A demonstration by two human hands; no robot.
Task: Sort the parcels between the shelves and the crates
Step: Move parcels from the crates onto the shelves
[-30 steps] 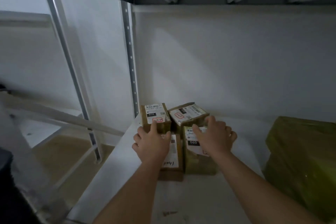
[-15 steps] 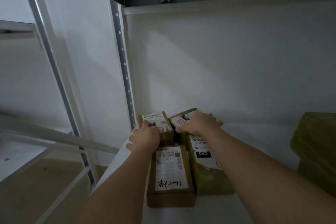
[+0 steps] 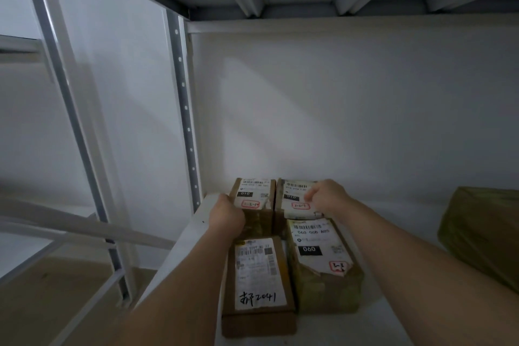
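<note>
Several small cardboard parcels lie in two rows at the left end of a white shelf (image 3: 379, 329). My left hand (image 3: 226, 215) grips the near left side of the back left parcel (image 3: 254, 194), labelled 010. My right hand (image 3: 327, 196) grips the right side of the back right parcel (image 3: 293, 195), fingers curled over its label. In front lie a flat parcel with handwriting (image 3: 258, 284) and a taped parcel labelled 060 (image 3: 320, 258).
A large parcel in yellow-green wrap (image 3: 486, 233) sits at the right of the shelf. The white wall is right behind the parcels. A perforated upright (image 3: 184, 109) stands at the left corner. The shelf above hangs low overhead. Wooden floor shows at lower left.
Both hands have reached further back, from the front parcels to the two back ones. The back right parcel, earlier askew, now lies squared up beside the back left one.
</note>
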